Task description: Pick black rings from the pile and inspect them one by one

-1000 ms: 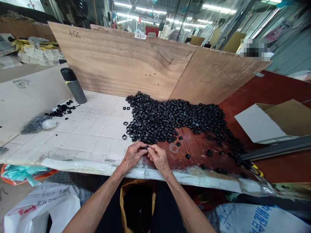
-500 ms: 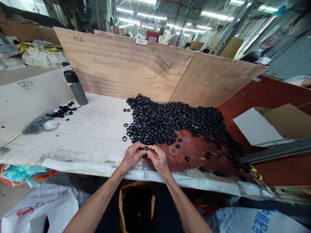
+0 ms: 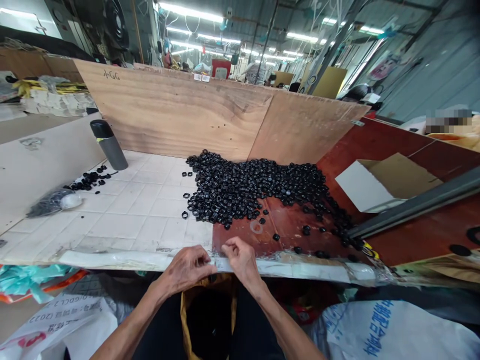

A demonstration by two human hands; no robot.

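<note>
My left hand (image 3: pixel 190 266) is over the table's front edge, thumb and forefinger apart. A small black piece (image 3: pixel 212 277) shows just under its thumb tip, above the mouth of a yellow-rimmed bag (image 3: pixel 183 317) between my legs; I cannot tell whether it still touches the thumb. My right hand (image 3: pixel 240 257) hovers at the edge of the red board, its fingers curled and fingertips drawn together. Whatever they may hold is hidden. Beyond both hands lies a wide pile of small black rings (image 3: pixel 225 190), with loose black pieces (image 3: pixel 276 237) in front of it on the right.
A grey bottle (image 3: pixel 112 150) stands at the back left. Near it lie small black parts (image 3: pixel 88 181) and a clear bag of dark pieces (image 3: pixel 47 202). Wooden boards (image 3: pixel 180 110) wall the back. An open carton (image 3: pixel 375 185) and a grey metal bar (image 3: pixel 412 205) are on the right.
My hands have separated and come back from the pile toward me. The black piece they pinched together is gone from between them; one now shows below my left thumb. The view has shifted.
</note>
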